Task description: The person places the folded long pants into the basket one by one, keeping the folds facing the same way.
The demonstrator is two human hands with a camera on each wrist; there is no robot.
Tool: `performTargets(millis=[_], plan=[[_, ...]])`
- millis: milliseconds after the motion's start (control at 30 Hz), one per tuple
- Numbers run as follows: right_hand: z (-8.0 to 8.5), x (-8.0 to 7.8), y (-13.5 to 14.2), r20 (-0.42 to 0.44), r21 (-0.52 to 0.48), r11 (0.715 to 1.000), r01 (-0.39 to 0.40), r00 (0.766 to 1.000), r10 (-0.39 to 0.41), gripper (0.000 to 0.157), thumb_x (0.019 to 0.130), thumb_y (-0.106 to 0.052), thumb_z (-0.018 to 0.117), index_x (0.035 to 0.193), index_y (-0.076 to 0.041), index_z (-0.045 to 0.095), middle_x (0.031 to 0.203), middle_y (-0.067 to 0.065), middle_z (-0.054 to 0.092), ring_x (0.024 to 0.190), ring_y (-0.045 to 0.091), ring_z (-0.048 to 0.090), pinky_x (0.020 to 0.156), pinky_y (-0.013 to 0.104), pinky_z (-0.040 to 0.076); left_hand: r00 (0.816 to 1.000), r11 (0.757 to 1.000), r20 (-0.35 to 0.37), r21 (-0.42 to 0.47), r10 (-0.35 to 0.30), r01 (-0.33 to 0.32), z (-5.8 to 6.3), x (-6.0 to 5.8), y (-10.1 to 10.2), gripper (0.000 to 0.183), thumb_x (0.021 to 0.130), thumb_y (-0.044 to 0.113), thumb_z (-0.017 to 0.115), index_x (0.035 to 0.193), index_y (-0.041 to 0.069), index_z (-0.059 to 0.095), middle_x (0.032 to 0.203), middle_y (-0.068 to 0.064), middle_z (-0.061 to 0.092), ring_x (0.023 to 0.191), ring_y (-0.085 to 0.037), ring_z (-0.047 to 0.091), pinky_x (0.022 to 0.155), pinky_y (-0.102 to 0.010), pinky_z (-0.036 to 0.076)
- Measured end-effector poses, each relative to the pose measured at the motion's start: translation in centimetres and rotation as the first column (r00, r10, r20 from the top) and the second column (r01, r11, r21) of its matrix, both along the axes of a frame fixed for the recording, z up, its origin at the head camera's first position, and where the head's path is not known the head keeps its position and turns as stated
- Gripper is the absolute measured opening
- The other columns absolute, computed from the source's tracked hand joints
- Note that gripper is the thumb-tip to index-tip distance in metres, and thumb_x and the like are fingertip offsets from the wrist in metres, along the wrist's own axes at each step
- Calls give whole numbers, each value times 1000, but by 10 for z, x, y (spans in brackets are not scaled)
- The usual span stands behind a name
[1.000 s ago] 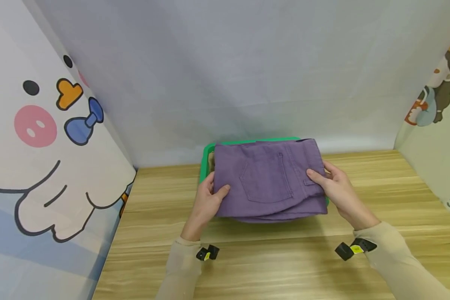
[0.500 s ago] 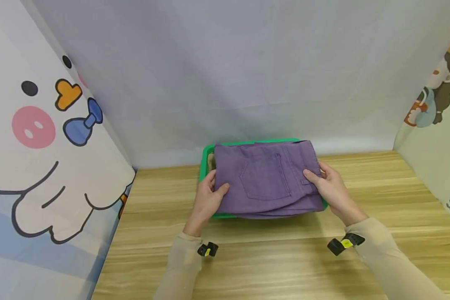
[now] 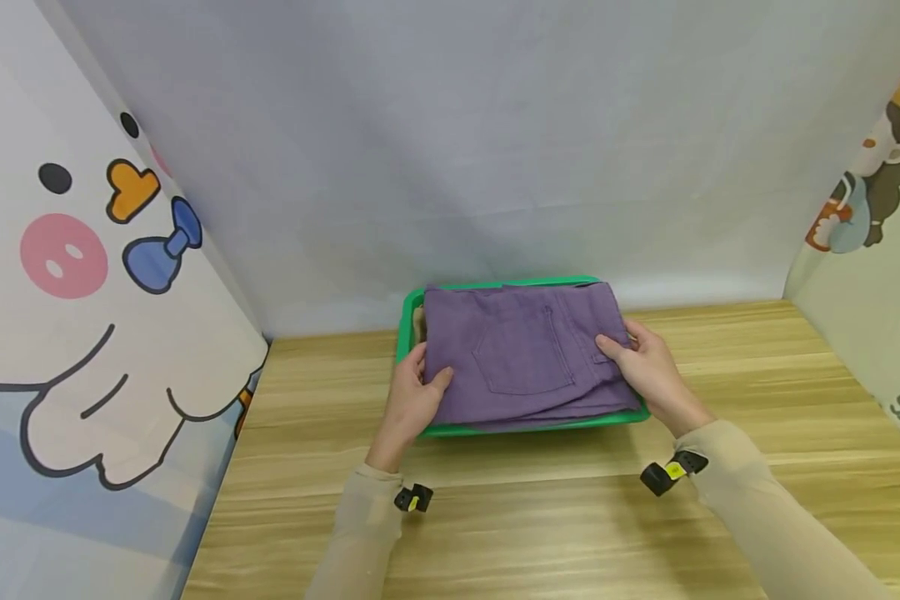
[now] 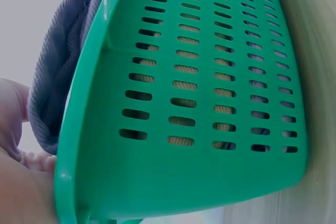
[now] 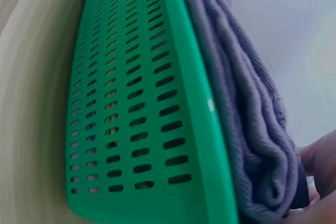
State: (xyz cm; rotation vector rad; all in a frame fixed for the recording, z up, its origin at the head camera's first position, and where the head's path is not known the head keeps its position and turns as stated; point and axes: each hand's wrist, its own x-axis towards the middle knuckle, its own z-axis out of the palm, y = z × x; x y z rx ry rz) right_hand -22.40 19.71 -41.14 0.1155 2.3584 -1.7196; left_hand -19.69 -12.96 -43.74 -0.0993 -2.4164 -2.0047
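Folded purple jeans (image 3: 521, 350) with a back pocket lie over the mouth of a green slotted basket (image 3: 532, 429). My left hand (image 3: 412, 400) grips their left edge, thumb on top and fingers beneath. At the waistband end my right hand (image 3: 652, 371) pinches the fold the same way. In the left wrist view the jeans (image 4: 63, 56) rise just above the basket rim, and ribbed tan cloth (image 4: 185, 85) shows through the slots. From the right wrist view, the stacked layers of the jeans (image 5: 257, 150) sit along the rim of the basket (image 5: 126, 77).
The basket stands on a wood-grain table (image 3: 525, 525), close to the pale grey cloth wall (image 3: 525, 150) behind. A cartoon-printed panel (image 3: 120, 333) stands at the left, and another printed panel (image 3: 877, 275) at the right. Tan cloth (image 3: 419, 325) peeks out at the basket's left inside edge.
Both hands have brought the jeans down onto the basket, so its front rim now shows. The right hand has shifted leftward and slightly up in the view; the left hand has barely moved.
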Motion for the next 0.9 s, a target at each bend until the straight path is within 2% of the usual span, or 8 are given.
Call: performTargets(millis=[100, 167, 267, 333, 400, 533, 767, 900], plan=[[-2, -1, 0, -12, 40, 999, 1, 1000, -1, 65, 113, -34, 51, 168, -7, 29, 153, 29, 56, 100, 7, 70, 83, 24, 61, 1000, 1000, -3, -18, 0, 0, -2, 0, 1, 52, 105, 3, 59, 155, 0, 48, 147, -26, 63, 133, -41, 64, 108, -58, 55], [-2, -2, -1, -28, 80, 997, -2, 1000, 4, 64, 113, -33, 51, 167, -5, 31, 152, 29, 57, 107, 15, 71, 88, 28, 61, 1000, 999, -1, -39, 10, -10, -2, 1, 1, 52, 104, 4, 60, 155, 0, 49, 147, -26, 63, 134, -41, 63, 108, -58, 55], [-4, -2, -4, -73, 174, 985, 1, 997, 11, 62, 113, -32, 51, 164, 1, 35, 150, 31, 57, 122, 34, 68, 102, 45, 59, 999, 996, -4, -87, 34, -34, -2, 3, 0, 52, 103, 5, 61, 154, 0, 50, 145, -27, 64, 131, -41, 65, 107, -58, 56], [-5, -2, -7, -107, 239, 971, 6, 994, 20, 61, 113, -30, 51, 162, 4, 37, 152, 33, 55, 133, 43, 60, 111, 56, 52, 998, 990, -12, -128, 58, -59, -2, 4, 0, 52, 102, 6, 62, 152, 0, 51, 142, -27, 66, 129, -41, 66, 105, -58, 56], [-8, -3, -9, -136, 302, 953, 14, 990, 28, 61, 113, -29, 52, 160, 7, 37, 155, 34, 51, 141, 49, 53, 117, 63, 45, 996, 980, -39, -180, 79, -85, -3, 4, -1, 52, 101, 6, 63, 151, -2, 51, 140, -27, 67, 127, -41, 67, 105, -57, 56], [-12, -6, -15, -170, 372, 928, 20, 984, 47, 62, 112, -27, 54, 159, 10, 36, 155, 37, 49, 144, 53, 48, 118, 66, 42, 990, 948, -86, -290, 114, -134, -4, 3, -1, 52, 101, 8, 65, 151, -3, 51, 137, -27, 69, 129, -40, 67, 109, -56, 55], [-12, -8, -21, -165, 419, 908, 24, 985, 50, 64, 112, -24, 53, 159, 14, 31, 151, 42, 49, 141, 57, 49, 116, 67, 44, 988, 915, -104, -377, 112, -144, -3, 4, 1, 58, 102, 9, 66, 156, -2, 46, 140, -27, 67, 131, -42, 65, 110, -57, 54], [-11, -8, -22, -139, 420, 907, 25, 990, 37, 71, 111, -23, 53, 163, 13, 19, 154, 46, 41, 144, 60, 42, 118, 69, 40, 984, 870, -142, -467, 103, -158, -1, 5, 2, 61, 101, 7, 67, 156, -4, 44, 140, -30, 66, 127, -47, 66, 106, -59, 56]])
